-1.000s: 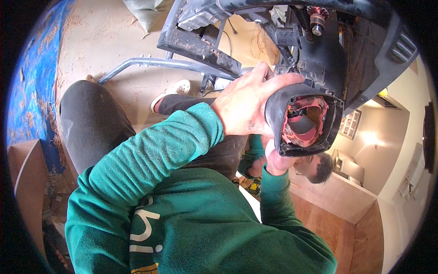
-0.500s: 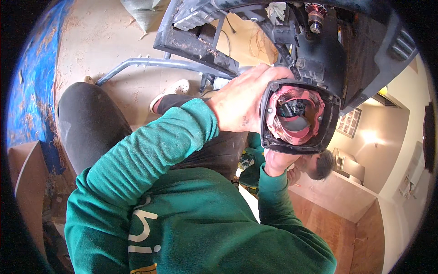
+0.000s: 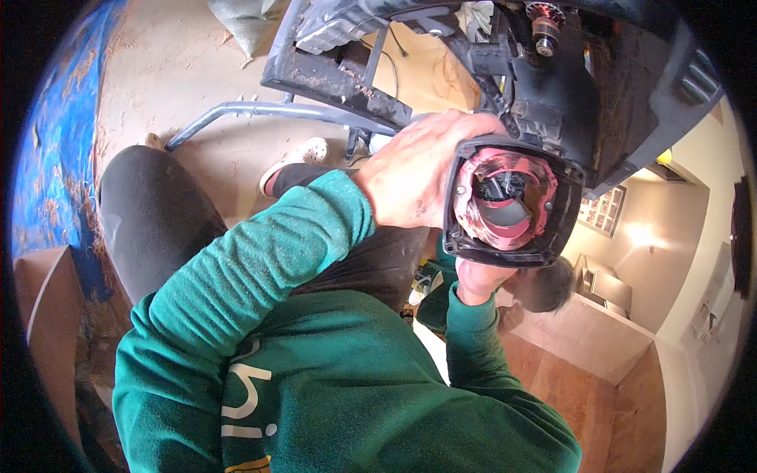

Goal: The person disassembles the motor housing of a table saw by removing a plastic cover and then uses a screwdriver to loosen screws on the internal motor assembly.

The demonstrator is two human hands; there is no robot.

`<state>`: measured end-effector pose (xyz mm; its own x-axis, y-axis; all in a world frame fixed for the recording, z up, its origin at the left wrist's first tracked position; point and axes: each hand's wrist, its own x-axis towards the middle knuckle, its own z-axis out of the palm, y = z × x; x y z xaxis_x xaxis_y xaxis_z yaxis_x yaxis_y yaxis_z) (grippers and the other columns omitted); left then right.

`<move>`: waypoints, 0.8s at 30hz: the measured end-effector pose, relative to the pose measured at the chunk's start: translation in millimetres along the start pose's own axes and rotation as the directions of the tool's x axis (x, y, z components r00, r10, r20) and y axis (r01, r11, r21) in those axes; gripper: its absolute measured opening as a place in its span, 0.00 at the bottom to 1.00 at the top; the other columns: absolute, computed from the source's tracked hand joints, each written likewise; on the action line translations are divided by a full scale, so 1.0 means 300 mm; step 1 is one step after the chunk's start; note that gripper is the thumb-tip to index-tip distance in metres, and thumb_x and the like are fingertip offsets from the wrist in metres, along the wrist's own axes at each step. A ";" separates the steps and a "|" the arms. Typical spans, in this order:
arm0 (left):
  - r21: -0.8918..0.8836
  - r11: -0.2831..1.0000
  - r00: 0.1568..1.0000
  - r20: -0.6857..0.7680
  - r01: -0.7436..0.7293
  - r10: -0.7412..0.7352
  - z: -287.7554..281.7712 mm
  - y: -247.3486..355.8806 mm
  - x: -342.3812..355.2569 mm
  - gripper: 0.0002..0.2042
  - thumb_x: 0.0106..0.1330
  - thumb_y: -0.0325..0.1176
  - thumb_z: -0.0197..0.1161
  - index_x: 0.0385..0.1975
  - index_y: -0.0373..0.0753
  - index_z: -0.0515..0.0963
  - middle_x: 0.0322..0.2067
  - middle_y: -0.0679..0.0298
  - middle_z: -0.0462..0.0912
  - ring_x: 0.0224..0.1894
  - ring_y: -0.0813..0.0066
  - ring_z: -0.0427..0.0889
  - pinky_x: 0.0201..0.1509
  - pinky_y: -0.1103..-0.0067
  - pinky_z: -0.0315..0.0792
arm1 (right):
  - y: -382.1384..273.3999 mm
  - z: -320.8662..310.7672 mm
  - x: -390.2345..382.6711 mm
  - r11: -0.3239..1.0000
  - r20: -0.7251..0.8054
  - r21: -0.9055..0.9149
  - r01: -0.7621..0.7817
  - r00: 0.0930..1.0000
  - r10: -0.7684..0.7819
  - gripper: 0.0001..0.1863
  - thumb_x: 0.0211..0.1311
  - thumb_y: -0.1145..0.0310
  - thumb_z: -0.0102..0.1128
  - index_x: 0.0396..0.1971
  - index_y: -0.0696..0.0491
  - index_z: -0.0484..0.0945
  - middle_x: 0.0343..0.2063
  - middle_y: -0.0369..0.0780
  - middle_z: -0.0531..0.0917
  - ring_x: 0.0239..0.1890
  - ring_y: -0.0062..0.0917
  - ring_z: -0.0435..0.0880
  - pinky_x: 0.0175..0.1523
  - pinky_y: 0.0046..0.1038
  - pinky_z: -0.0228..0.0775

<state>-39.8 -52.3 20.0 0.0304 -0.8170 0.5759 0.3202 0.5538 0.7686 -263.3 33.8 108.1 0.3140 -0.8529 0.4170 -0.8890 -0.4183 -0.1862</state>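
Note:
My left hand (image 3: 426, 165) is wrapped round the left side of a squarish black housing (image 3: 560, 221), whose open end faces up at me and shows a pink ring (image 3: 526, 231) with copper windings and dark parts inside. My right hand (image 3: 479, 276) grips it from below, fingers mostly hidden behind it. Just above rises a dusty black machine frame (image 3: 327, 79) with plastic body parts. A motor armature (image 3: 544, 30) with a copper-coloured end sits in it at the top.
A bent metal tube (image 3: 236, 109) crosses the pale floor (image 3: 150, 71). A blue tarp (image 3: 59, 158) with debris lies at the left beside a board (image 3: 47, 299). Another person (image 3: 544, 288) in green is behind the housing. A wooden panel (image 3: 568, 394) stands at lower right.
My hands have shifted the housing slightly left and turned its open end more squarely toward the camera, so more of the inside shows. My left hand moved along with it.

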 end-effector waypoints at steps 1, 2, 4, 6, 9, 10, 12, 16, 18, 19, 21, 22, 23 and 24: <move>-0.002 1.000 1.000 0.004 -0.004 0.004 0.002 0.000 0.004 0.46 0.45 0.43 0.85 0.67 0.40 0.69 0.58 0.48 0.79 0.63 0.43 0.77 0.68 0.56 0.70 | -0.010 0.007 0.012 0.997 -0.019 0.062 -0.053 0.998 0.054 0.46 0.58 0.67 0.77 0.74 0.59 0.62 0.68 0.47 0.74 0.67 0.37 0.77 0.73 0.41 0.69; -0.023 1.000 1.000 -0.027 0.003 -0.004 0.013 -0.024 -0.008 0.46 0.45 0.43 0.84 0.66 0.39 0.70 0.61 0.48 0.78 0.64 0.44 0.77 0.69 0.57 0.69 | -0.030 0.013 0.042 0.995 -0.015 0.070 -0.077 0.997 0.078 0.49 0.54 0.66 0.81 0.74 0.59 0.62 0.68 0.47 0.73 0.68 0.38 0.76 0.74 0.42 0.67; -0.327 0.922 0.976 0.120 0.209 -0.179 0.017 -0.019 -0.008 0.44 0.47 0.43 0.83 0.67 0.38 0.72 0.64 0.48 0.76 0.65 0.45 0.76 0.72 0.59 0.69 | -0.066 0.020 0.091 0.995 -0.017 0.070 -0.078 0.997 0.079 0.56 0.47 0.62 0.88 0.74 0.60 0.62 0.69 0.48 0.72 0.69 0.39 0.74 0.76 0.43 0.63; -0.426 0.887 0.984 0.091 0.179 -0.155 0.036 -0.051 -0.033 0.40 0.51 0.40 0.81 0.66 0.37 0.73 0.63 0.49 0.76 0.65 0.50 0.77 0.72 0.62 0.70 | -0.122 0.032 0.151 0.995 -0.022 0.095 -0.009 1.000 0.011 0.52 0.50 0.64 0.86 0.72 0.60 0.63 0.70 0.50 0.70 0.70 0.42 0.73 0.75 0.43 0.65; -0.727 0.659 0.980 0.107 0.192 -0.167 0.058 -0.067 -0.019 0.35 0.57 0.31 0.79 0.66 0.37 0.73 0.61 0.55 0.78 0.64 0.61 0.79 0.72 0.68 0.71 | -0.175 0.039 0.226 0.978 -0.046 0.153 0.141 0.990 -0.136 0.48 0.52 0.68 0.85 0.70 0.61 0.64 0.71 0.53 0.65 0.71 0.44 0.72 0.75 0.43 0.69; -0.826 0.514 0.969 0.147 0.231 -0.199 0.059 -0.063 -0.020 0.34 0.58 0.29 0.78 0.66 0.37 0.72 0.60 0.56 0.78 0.63 0.64 0.79 0.72 0.69 0.72 | -0.169 0.045 0.227 0.960 -0.061 0.239 0.147 0.989 -0.136 0.47 0.53 0.69 0.83 0.70 0.60 0.64 0.72 0.52 0.64 0.72 0.44 0.71 0.76 0.43 0.68; -0.911 0.294 0.941 0.217 0.290 -0.259 0.050 -0.035 -0.011 0.32 0.60 0.24 0.77 0.66 0.37 0.71 0.59 0.59 0.79 0.62 0.70 0.80 0.71 0.72 0.73 | -0.182 0.055 0.239 0.913 -0.083 0.363 0.185 0.983 -0.167 0.42 0.60 0.72 0.76 0.71 0.58 0.64 0.73 0.51 0.64 0.74 0.42 0.69 0.78 0.44 0.65; -0.835 0.434 0.925 0.209 0.338 -0.317 0.031 -0.009 0.000 0.32 0.60 0.24 0.77 0.65 0.38 0.70 0.59 0.59 0.79 0.62 0.69 0.79 0.71 0.70 0.73 | -0.158 0.056 0.238 0.840 -0.064 0.523 0.147 0.989 -0.133 0.30 0.75 0.70 0.60 0.73 0.54 0.63 0.74 0.49 0.65 0.74 0.39 0.69 0.79 0.45 0.64; -0.922 0.233 0.918 0.224 0.308 -0.327 0.050 -0.002 -0.009 0.33 0.60 0.24 0.77 0.66 0.38 0.69 0.59 0.59 0.79 0.63 0.69 0.79 0.72 0.69 0.73 | -0.143 0.058 0.229 0.804 -0.060 0.585 0.103 0.995 -0.084 0.28 0.79 0.68 0.55 0.74 0.55 0.62 0.73 0.49 0.67 0.73 0.39 0.70 0.78 0.45 0.65; -0.926 0.215 0.917 0.231 0.309 -0.325 0.053 -0.009 -0.010 0.33 0.60 0.25 0.77 0.66 0.38 0.70 0.59 0.59 0.79 0.63 0.69 0.79 0.72 0.69 0.73 | -0.135 0.057 0.228 0.784 -0.060 0.615 0.086 0.996 -0.062 0.27 0.81 0.67 0.52 0.75 0.56 0.62 0.73 0.49 0.68 0.73 0.38 0.71 0.78 0.45 0.65; -0.916 0.259 0.922 0.216 0.305 -0.323 0.054 -0.010 -0.017 0.33 0.60 0.25 0.77 0.66 0.38 0.70 0.60 0.59 0.79 0.63 0.69 0.79 0.72 0.69 0.73 | -0.113 0.051 0.229 0.830 -0.062 0.552 0.082 0.996 -0.057 0.28 0.81 0.66 0.52 0.75 0.58 0.61 0.73 0.50 0.68 0.73 0.39 0.71 0.78 0.44 0.65; -0.902 0.308 0.927 0.202 0.302 -0.317 0.056 -0.011 -0.020 0.33 0.61 0.26 0.77 0.66 0.38 0.70 0.60 0.59 0.79 0.63 0.68 0.79 0.72 0.69 0.73 | -0.112 0.051 0.236 0.839 -0.065 0.537 0.087 0.996 -0.062 0.29 0.81 0.66 0.52 0.75 0.59 0.60 0.73 0.50 0.68 0.73 0.39 0.72 0.77 0.43 0.65; -0.884 0.360 0.932 0.188 0.298 -0.311 0.058 -0.017 -0.024 0.32 0.61 0.26 0.77 0.66 0.38 0.70 0.60 0.59 0.79 0.63 0.68 0.79 0.72 0.69 0.73 | -0.111 0.049 0.240 0.850 -0.068 0.519 0.092 0.995 -0.066 0.30 0.81 0.65 0.52 0.75 0.59 0.60 0.73 0.51 0.68 0.72 0.39 0.72 0.77 0.43 0.65; -0.861 0.417 0.937 0.168 0.291 -0.307 0.059 -0.023 -0.028 0.32 0.61 0.26 0.77 0.65 0.38 0.71 0.60 0.59 0.79 0.63 0.68 0.79 0.72 0.69 0.73 | -0.135 0.048 0.249 0.837 -0.068 0.542 0.073 0.997 -0.043 0.30 0.81 0.64 0.53 0.75 0.60 0.60 0.73 0.51 0.68 0.73 0.38 0.72 0.77 0.42 0.65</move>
<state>-58.9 -46.4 14.6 -0.2291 -0.9080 0.3508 0.9577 -0.1458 0.2480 -199.1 -17.4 133.9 0.3287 -0.8112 0.4837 -0.5407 -0.5815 -0.6079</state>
